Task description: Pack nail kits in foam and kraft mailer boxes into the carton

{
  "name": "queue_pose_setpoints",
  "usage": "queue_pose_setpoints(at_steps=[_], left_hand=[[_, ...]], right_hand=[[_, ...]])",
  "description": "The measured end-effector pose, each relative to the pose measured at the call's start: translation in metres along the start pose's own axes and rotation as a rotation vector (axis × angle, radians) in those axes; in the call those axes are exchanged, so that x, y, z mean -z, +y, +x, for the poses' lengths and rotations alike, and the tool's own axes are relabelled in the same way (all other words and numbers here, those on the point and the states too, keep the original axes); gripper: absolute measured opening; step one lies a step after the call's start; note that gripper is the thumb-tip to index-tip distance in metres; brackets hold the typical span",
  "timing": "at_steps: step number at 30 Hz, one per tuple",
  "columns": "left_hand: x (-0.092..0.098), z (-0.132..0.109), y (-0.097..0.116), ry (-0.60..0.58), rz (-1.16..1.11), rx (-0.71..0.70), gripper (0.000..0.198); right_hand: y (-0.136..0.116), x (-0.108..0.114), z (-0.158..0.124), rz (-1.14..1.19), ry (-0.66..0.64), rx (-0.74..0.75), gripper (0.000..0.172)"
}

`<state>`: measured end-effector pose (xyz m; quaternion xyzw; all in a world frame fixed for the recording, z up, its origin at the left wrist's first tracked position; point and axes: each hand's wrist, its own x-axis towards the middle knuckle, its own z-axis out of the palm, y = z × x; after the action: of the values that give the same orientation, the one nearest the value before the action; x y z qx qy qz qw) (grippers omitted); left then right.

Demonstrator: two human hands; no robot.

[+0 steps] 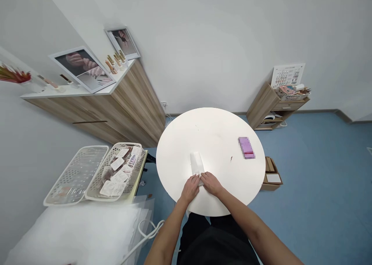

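Our left hand (pixel 190 189) and right hand (pixel 211 183) lie palm-down, close together, fingers angled inward; left forearm (pixel 165 234) and right forearm (pixel 247 218) converge forward.

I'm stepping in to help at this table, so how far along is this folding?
Done: the white sheet lies folded into a narrow strip on the round table. In hand: the left hand and right hand press its near end. Left: the purple block lies apart from both hands, untouched.
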<state>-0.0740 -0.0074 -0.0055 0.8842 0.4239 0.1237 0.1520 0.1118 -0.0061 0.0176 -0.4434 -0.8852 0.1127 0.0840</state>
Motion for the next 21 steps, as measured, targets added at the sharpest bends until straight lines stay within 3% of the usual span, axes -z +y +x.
queue_pose_setpoints(at_steps=[7, 11, 16, 21], left_hand=[[0.03, 0.01, -0.01, 0.006, -0.23, -0.021, 0.055], [0.054, 0.028, -0.011, -0.037, -0.32, 0.112, 0.041], [0.062, 0.05, -0.022, 0.049, -0.416, 0.28, 0.034], [0.042, 0.061, -0.036, 0.157, -0.375, 0.373, 0.035]], right_hand=[[0.007, 0.036, 0.02, 0.072, -0.204, -0.031, 0.03], [0.021, 0.056, 0.04, 0.198, -0.306, -0.101, 0.02], [0.043, 0.06, 0.065, 0.399, -0.213, -0.226, 0.021], [0.049, 0.039, 0.081, 0.347, -0.089, -0.309, 0.033]])
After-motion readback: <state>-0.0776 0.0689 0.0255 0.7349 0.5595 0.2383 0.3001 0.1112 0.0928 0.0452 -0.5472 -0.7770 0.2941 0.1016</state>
